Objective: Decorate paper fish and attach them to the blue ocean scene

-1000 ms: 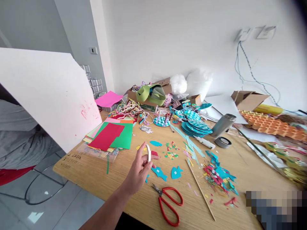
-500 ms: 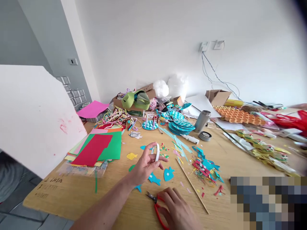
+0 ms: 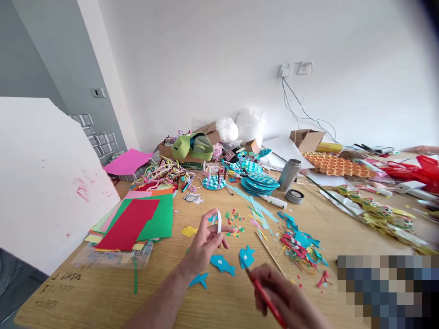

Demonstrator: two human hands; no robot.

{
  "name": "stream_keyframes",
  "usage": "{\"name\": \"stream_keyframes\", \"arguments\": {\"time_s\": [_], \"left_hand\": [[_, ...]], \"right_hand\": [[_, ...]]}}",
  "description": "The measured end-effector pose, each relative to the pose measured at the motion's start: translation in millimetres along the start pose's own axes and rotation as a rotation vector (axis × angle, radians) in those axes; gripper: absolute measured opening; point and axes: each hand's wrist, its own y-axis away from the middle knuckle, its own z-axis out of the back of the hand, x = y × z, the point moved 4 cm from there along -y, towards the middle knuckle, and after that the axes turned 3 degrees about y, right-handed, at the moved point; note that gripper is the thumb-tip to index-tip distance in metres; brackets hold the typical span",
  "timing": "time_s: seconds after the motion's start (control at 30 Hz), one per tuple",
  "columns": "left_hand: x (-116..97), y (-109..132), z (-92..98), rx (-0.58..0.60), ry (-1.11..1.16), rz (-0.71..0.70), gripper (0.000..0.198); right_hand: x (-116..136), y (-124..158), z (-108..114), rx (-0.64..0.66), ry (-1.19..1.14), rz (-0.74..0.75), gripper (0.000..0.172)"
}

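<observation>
A light wooden table (image 3: 103,294) stands before a white wall (image 3: 192,59). Above its middle, a thin white ring (image 3: 219,222) is held in the left hand's (image 3: 206,244) curved fingers. The right hand (image 3: 281,290) is wrapped round red-handled metal scissors (image 3: 261,290), tip near a flat blue fish cutout (image 3: 246,258). Leftward lie red and green paper sheets (image 3: 163,219); farther back stands a grey metal flask (image 3: 289,176).
</observation>
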Motion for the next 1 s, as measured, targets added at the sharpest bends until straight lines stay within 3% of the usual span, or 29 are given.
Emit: {"name": "stream_keyframes", "arguments": {"time_s": [0.1, 0.17, 0.23, 0.33, 0.5, 0.8, 1.0], "left_hand": [[4.8, -1.0, -0.4, 0.022, 0.034, 0.028, 0.061], [6.3, -0.7, -1.2, 0.041, 0.048, 0.042, 0.063], [6.0, -0.1, -1.7, 0.053, 0.037, 0.051, 0.063], [4.5, 1.5, -2.6, 0.062, 0.001, 0.064, 0.06], [10.3, 5.7, -8.8, 0.131, -0.099, 0.099, 0.061], [22.0, 9.5, -13.5, 0.167, -0.251, 0.088, 0.062], [22.4, 8.5, -14.5, 0.153, -0.266, 0.114, 0.049]], "right_hand": [[34.3, -19.5, 36.5, -0.125, -0.204, 0.068, 0.033], [41.8, -40.5, 45.9, -0.177, -0.255, 0.119, 0.037], [39.0, -60.7, 45.1, -0.243, -0.214, 0.188, 0.045], [21.0, -79.4, 35.5, -0.379, -0.107, 0.236, 0.042], [-1.0, -80.6, 26.2, -0.515, -0.141, 0.288, 0.032], [5.3, -78.8, 16.5, -0.47, -0.002, 0.315, 0.021], [5.0, -77.7, 14.3, -0.473, 0.041, 0.364, 0.018]]}}
